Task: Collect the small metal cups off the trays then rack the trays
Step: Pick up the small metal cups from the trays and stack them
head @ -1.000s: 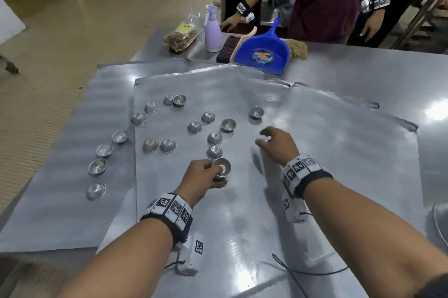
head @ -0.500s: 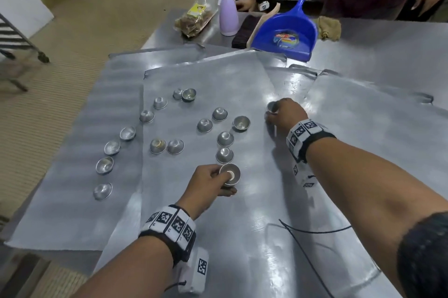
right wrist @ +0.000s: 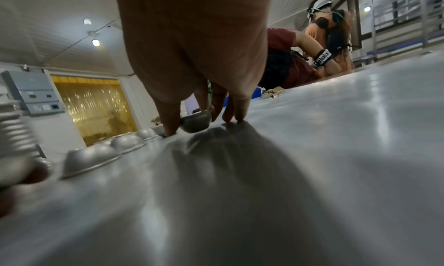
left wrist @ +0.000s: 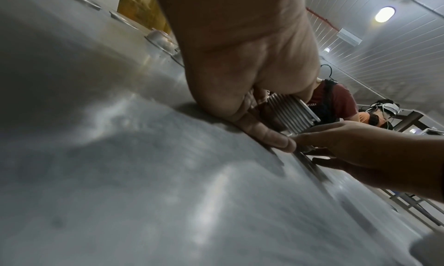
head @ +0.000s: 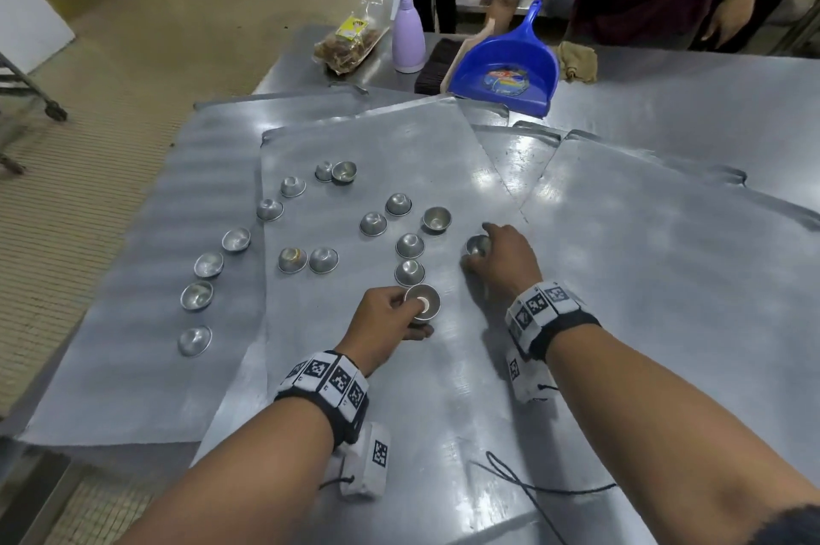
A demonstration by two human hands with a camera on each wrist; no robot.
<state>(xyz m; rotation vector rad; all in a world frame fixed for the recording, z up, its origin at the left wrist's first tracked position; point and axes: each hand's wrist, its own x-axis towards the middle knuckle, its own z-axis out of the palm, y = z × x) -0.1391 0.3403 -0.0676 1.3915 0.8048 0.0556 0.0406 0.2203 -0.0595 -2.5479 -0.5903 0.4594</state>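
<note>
Several small metal cups, such as one upturned cup (head: 409, 245), lie scattered over overlapping flat metal trays (head: 381, 136). My left hand (head: 390, 322) grips a nested stack of cups (head: 423, 302) resting on the middle tray; in the left wrist view the stack (left wrist: 291, 116) shows as ribbed rims between thumb and fingers. My right hand (head: 497, 254) pinches a single cup (head: 478, 245) just right of the scattered group. The right wrist view shows that cup (right wrist: 195, 122) held between thumb and fingers just above the tray, with my other fingertips touching the tray.
A row of cups (head: 208, 265) lies on the left tray (head: 133, 322). At the table's far side stand a blue dustpan (head: 503, 72), a purple spray bottle (head: 407, 32) and a snack bag (head: 350, 45). Other people stand behind the table. A black cord (head: 523, 482) trails near me.
My right hand reached out to the far cup, took hold of it, and has drawn it back toward the stack. My left hand stayed on the stack.
</note>
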